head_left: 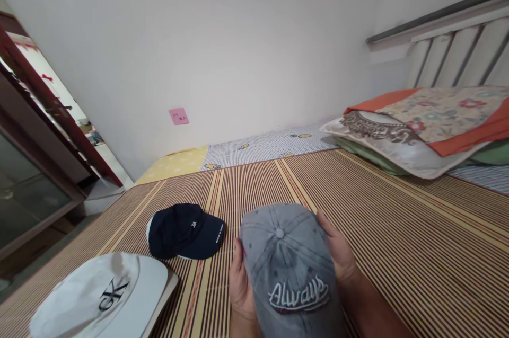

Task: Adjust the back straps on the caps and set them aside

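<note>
A grey baseball cap (294, 253) with raised white lettering "Always" is held between my two hands at the bottom centre, its crown button facing up. My left hand (242, 287) grips its left side, thumb along the edge. On the opposite side my right hand (340, 253) is closed on the cap, with part of the fingers hidden behind it. To the left, a navy cap (175, 229) with a small white logo lies on the mat, something white showing at its edges. Nearer the lower left corner rests a white cap (85, 293) with black letters, another brim under its own.
A striped bamboo mat (382, 221) covers the bed. Pillows (382, 136) and an orange floral cloth (445, 115) are piled at the right near a radiator (457, 57). A pink note (178, 116) is on the wall; a doorway stands at the left.
</note>
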A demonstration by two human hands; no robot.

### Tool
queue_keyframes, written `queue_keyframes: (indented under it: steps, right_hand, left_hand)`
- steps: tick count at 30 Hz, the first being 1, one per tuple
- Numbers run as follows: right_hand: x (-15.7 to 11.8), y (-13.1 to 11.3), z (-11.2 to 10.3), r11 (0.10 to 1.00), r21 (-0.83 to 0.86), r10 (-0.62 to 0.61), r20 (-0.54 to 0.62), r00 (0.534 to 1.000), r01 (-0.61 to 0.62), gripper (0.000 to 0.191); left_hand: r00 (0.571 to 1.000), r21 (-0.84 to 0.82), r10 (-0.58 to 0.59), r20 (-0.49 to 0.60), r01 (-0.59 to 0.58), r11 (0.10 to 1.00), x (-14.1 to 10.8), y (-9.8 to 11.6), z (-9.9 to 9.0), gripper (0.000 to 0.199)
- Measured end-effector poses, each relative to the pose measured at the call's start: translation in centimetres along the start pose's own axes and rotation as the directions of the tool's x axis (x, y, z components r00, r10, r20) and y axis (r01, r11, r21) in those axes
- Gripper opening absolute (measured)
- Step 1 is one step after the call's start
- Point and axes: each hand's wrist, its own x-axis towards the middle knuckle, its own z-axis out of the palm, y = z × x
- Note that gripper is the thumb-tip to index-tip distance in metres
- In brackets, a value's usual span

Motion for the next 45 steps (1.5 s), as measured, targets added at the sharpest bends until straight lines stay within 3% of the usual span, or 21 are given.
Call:
queue_keyframes:
  steps: [5,10,13,16,23,31,34,40,45]
  right_hand:
    - [0.0,-0.7,0.0,1.000,-0.019,-0.016,0.015,1.000,0.016,0.046]
    - [-0.2,0.5,-0.8,0.998,0.021,-0.057,0.036,0.998,0.056,0.065]
    - [-0.2,1.7,-1.8,0.999,0.035,0.012,0.031,0.999,-0.013,0.049]
    - [0.0,2.1,-2.5,0.995,0.066,0.078,0.015,0.997,-0.079,0.036]
    - [0.1,0.7,-1.8,0.988,0.141,0.067,-0.037,0.997,-0.061,0.037]
    - [-0.2,0.1,-0.4,0.971,0.222,0.102,-0.051,0.994,-0.088,0.059]
    - [-0.1,0.2,-0.3,0.971,0.225,0.096,-0.062,0.993,-0.079,0.061]
    - [0.3,0.5,-1.2,0.975,0.220,0.060,-0.101,0.993,-0.036,0.049]
    - [0.2,0.1,-1.3,0.970,0.240,0.063,-0.092,0.994,-0.040,0.052]
  left_hand:
    - [0.999,-0.003,-0.025,0.043,0.025,1.000,0.4,-0.3,-0.1,0.045]
    - [0.990,-0.036,-0.015,0.139,0.020,0.999,0.7,-0.4,0.0,0.056]
    - [0.984,-0.046,-0.032,0.175,0.041,0.998,0.5,-0.4,0.2,0.062]
    - [0.986,-0.046,-0.052,0.157,0.060,0.997,0.1,-0.5,0.1,0.068]
    - [0.984,-0.100,0.049,0.174,-0.031,0.994,-0.1,-0.2,-1.7,0.064]
    - [0.996,-0.064,0.085,0.027,-0.083,0.994,-0.1,-0.7,-3.5,0.056]
    - [0.997,-0.033,0.082,0.016,-0.081,0.996,-0.2,-1.1,-3.0,0.053]
    - [0.980,-0.053,0.013,0.198,-0.003,0.999,0.2,-1.0,-0.2,0.062]
    - [0.966,-0.046,-0.010,0.259,0.023,0.999,0.3,-0.8,0.7,0.070]
